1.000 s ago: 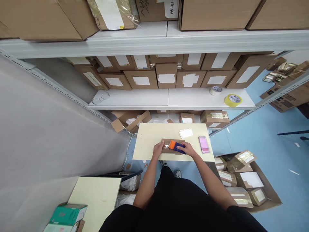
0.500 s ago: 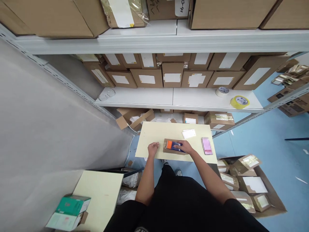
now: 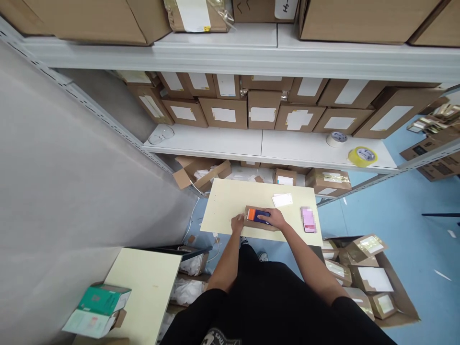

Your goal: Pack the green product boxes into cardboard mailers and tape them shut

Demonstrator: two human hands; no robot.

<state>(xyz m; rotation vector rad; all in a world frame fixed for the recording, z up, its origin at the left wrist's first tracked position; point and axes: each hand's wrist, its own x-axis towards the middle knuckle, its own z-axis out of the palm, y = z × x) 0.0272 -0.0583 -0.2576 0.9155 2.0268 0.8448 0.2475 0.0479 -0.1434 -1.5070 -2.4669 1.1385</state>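
Note:
A small brown cardboard box [image 3: 263,227] lies on the pale tabletop [image 3: 224,199], near its front edge. On top of it is a flat orange and dark-blue item [image 3: 252,214], whose exact kind I cannot make out. My right hand [image 3: 276,218] closes over the right part of this item, covering some of it. At the box's left end, my left hand [image 3: 237,223] has its fingers bent in against the cardboard; a small pale bit shows at the fingertips.
White cards [image 3: 282,200] and a pink phone-like object [image 3: 308,220] lie on the tabletop. Behind it, a shelf [image 3: 230,142] holds labelled boxes, a white tape roll [image 3: 337,139] and a yellow one [image 3: 362,156]. A large carton [image 3: 404,306] of parcels stands right; a green box [image 3: 102,299] sits left.
My left hand has moved right, from apart on the tabletop to the box's left end. My right hand stays on the orange and dark-blue item. The camera view has shifted slightly.

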